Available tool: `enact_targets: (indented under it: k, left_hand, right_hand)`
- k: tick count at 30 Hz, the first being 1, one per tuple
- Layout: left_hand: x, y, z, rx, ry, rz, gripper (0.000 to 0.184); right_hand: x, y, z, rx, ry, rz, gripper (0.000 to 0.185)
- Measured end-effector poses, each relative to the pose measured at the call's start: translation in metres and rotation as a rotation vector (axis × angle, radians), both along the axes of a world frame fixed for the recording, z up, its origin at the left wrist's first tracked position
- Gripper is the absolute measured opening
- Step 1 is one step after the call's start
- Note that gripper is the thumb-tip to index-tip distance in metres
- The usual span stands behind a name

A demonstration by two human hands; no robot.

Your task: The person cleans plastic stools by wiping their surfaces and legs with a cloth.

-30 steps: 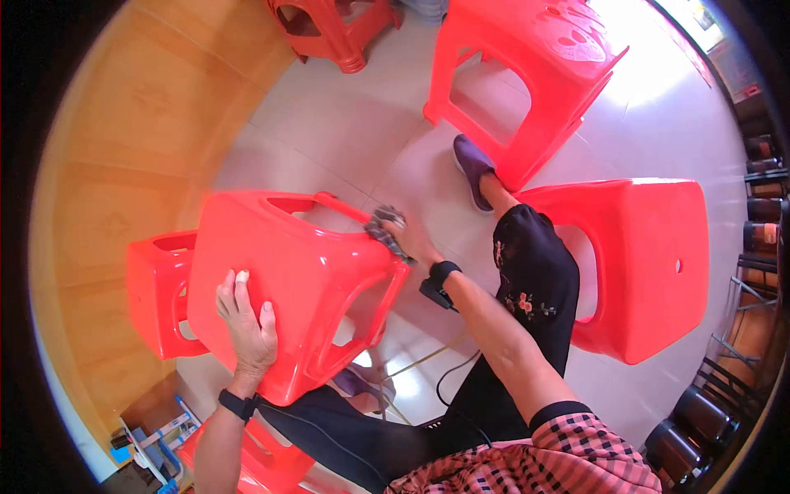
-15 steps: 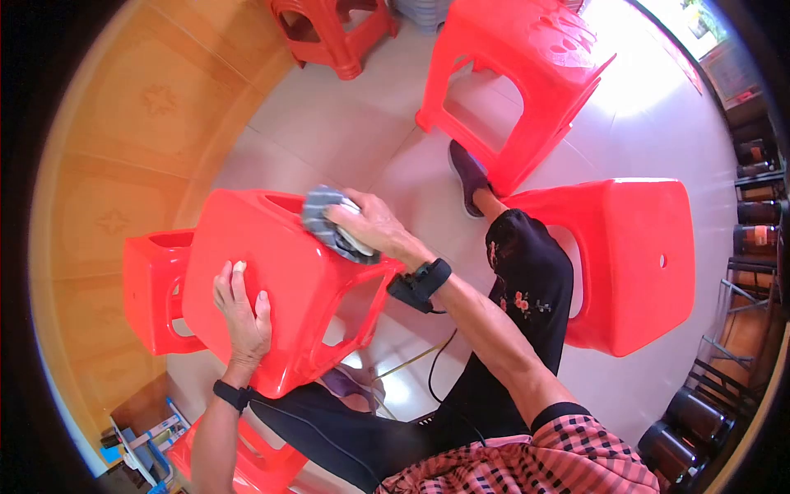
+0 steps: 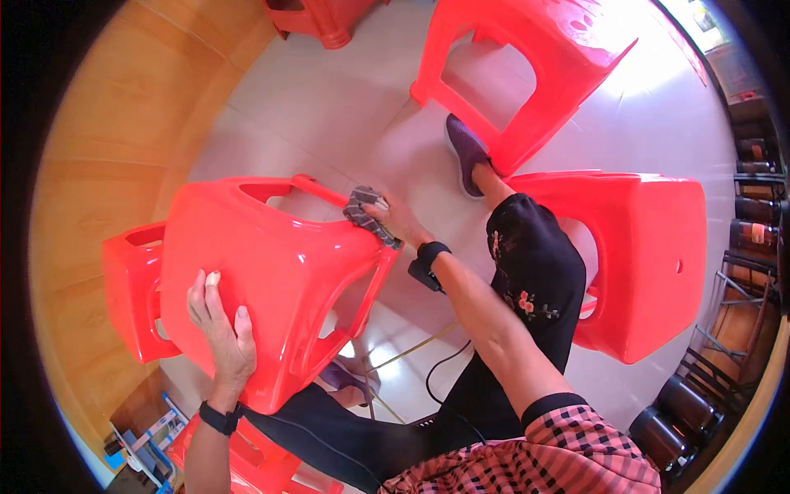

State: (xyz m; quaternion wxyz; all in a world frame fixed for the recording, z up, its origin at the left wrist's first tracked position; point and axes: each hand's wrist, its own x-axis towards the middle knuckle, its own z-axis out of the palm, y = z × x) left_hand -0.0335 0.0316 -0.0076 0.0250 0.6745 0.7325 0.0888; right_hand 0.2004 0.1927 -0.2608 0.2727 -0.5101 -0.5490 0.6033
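Right now, a red plastic stool is tipped on its side in front of the person, its seat turned toward the left of the view and its legs reaching right. The left hand lies on the seat near its lower edge, its grip apart, with the fingers spread over the plastic. The right hand has its grip clamped on a striped cloth, which is bunched against one of the stool's legs, toward the far end; the exact folds are somewhat hard to make out.

Close behind the tipped stool, by the wall, is a smaller-looking red stool. Another red stool lies on its side beyond the person's black trouser leg. Farther forward, a red stool stands on the pale floor, just beside a dark shoe.
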Motion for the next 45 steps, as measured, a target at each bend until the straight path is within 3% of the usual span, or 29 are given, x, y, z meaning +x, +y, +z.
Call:
enact_targets:
  k: [5, 8, 14, 16, 17, 19, 22, 24, 28, 31, 33, 37, 39, 40, 42, 45]
  left_hand:
    - [-0.002, -0.002, 0.000, -0.016, 0.006, -0.006, 0.058]
    - [-0.005, -0.004, 0.001, -0.012, -0.009, -0.030, 0.059]
    - [-0.007, -0.005, 0.002, -0.022, 0.021, -0.034, 0.061]
    - [-0.008, -0.005, 0.001, -0.019, 0.025, -0.040, 0.061]
    - [-0.008, -0.005, 0.001, -0.020, 0.027, -0.044, 0.061]
    - [-0.005, -0.005, 0.002, -0.023, 0.032, -0.032, 0.060]
    - [-0.007, -0.003, 0.002, -0.036, 0.049, -0.028, 0.060]
    - [-0.008, -0.006, 0.000, -0.044, 0.055, -0.029, 0.059]
    - [-0.008, -0.004, 0.001, -0.026, 0.050, -0.046, 0.055]
    - [-0.007, -0.004, 0.002, -0.021, 0.037, -0.038, 0.057]
    - [-0.007, -0.005, 0.001, -0.020, 0.016, -0.045, 0.059]
    - [-0.006, -0.004, 0.002, -0.013, 0.007, -0.041, 0.059]
    - [-0.005, -0.006, 0.004, -0.031, 0.031, -0.047, 0.059]
    - [-0.005, -0.007, 0.003, -0.041, 0.037, -0.041, 0.058]
    - [-0.007, -0.006, 0.005, -0.044, 0.049, -0.032, 0.057]
    - [-0.005, -0.009, 0.008, -0.054, 0.035, -0.035, 0.057]
  right_hand:
    - [0.002, 0.015, -0.027, -0.012, -0.127, 0.081, 0.050]
    - [0.002, 0.021, -0.045, -0.080, -0.143, 0.096, 0.058]
    - [-0.002, 0.010, -0.067, -0.134, 0.146, -0.004, 0.050]
    - [0.004, 0.000, -0.049, 0.083, -0.258, -0.151, 0.049]
    - [0.009, -0.005, -0.044, 0.085, -0.254, -0.153, 0.049]
    - [0.025, -0.017, -0.045, -0.179, -0.690, -0.185, 0.052]
    - [0.060, -0.053, -0.078, -0.089, -0.723, 0.017, 0.057]
    - [0.057, -0.065, -0.075, -0.275, -0.772, -0.246, 0.058]
    - [0.030, -0.019, -0.067, -0.104, -0.481, -0.519, 0.053]
    - [0.004, 0.012, -0.042, 0.016, -0.292, -0.374, 0.049]
    - [-0.008, 0.015, -0.029, 0.125, -0.052, -0.109, 0.057]
    - [-0.014, -0.003, -0.057, 0.097, -0.014, -0.207, 0.062]
    - [-0.005, -0.008, -0.070, 0.030, -0.284, -0.277, 0.063]
    - [0.001, -0.010, -0.078, 0.019, -0.286, -0.279, 0.063]
    - [0.007, -0.006, -0.086, -0.139, -0.622, -0.189, 0.057]
    - [0.008, 0.003, -0.095, -0.128, -0.665, -0.101, 0.053]
